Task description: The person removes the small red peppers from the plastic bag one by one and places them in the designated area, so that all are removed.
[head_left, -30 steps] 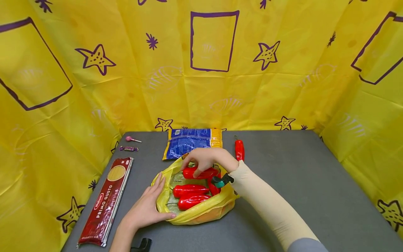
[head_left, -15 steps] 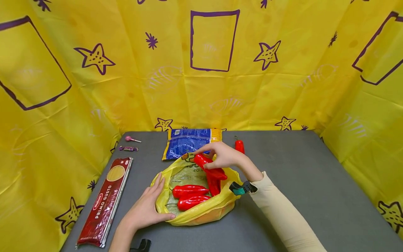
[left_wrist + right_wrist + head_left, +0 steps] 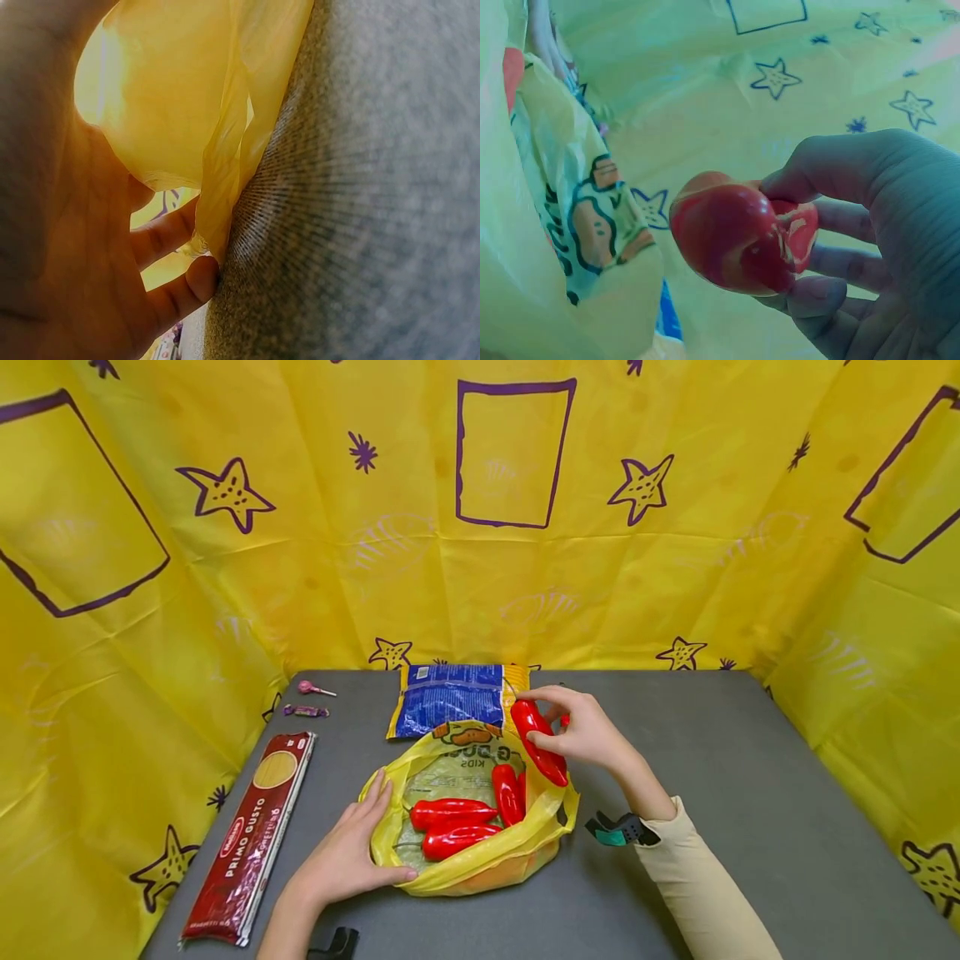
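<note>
Bag [image 3: 525, 843] holds perhaps four red peppers [image 3: 452, 812], the right grip [image 3: 588, 731] another pepper [image 3: 536, 739].

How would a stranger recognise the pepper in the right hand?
On the grey table, find the open yellow plastic bag. Near its far right rim, the right hand holds a long, glossy red pepper. The red peppers in the bag lie unheld; only this one is gripped.

Bright head view, glints on the red peppers [image 3: 453, 813]; right-wrist picture hazy (and tinted blue-green).

The peppers [image 3: 529, 720] are red, the yellow backdrop [image 3: 480, 577] purple-starred.
</note>
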A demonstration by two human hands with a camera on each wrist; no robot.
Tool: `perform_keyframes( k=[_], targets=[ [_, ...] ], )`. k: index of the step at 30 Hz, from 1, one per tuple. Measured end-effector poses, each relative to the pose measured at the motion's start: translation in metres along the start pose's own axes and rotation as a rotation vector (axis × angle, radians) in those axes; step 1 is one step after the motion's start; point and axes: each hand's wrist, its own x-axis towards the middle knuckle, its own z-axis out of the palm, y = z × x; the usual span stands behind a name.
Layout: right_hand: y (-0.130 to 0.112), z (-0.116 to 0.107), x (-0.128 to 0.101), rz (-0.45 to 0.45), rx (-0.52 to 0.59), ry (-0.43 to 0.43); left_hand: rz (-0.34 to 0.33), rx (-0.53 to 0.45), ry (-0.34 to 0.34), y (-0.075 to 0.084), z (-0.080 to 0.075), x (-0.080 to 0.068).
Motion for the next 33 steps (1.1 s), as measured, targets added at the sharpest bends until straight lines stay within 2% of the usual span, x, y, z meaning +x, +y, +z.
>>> perform_keyframes(
  k=[9,14,24,33],
  targets=[
    [0.003,-0.006,-0.011,0.008,-0.028,0.087,-0.003,0.004,-0.008,0.001,-0.002,-0.001],
    [0.009,-0.009,-0.013,0.03,0.007,0.11,-0.008,0.002,-0.006,0.002,-0.003,-0.002],
    [0.041,-0.013,-0.018,0.09,0.016,0.142,-0.003,0.001,-0.013,0.003,0.001,-0.001],
    [0.073,-0.021,-0.019,0.199,-0.001,0.166,0.006,0.002,-0.006,0.001,-0.001,-0.001]
  ],
)
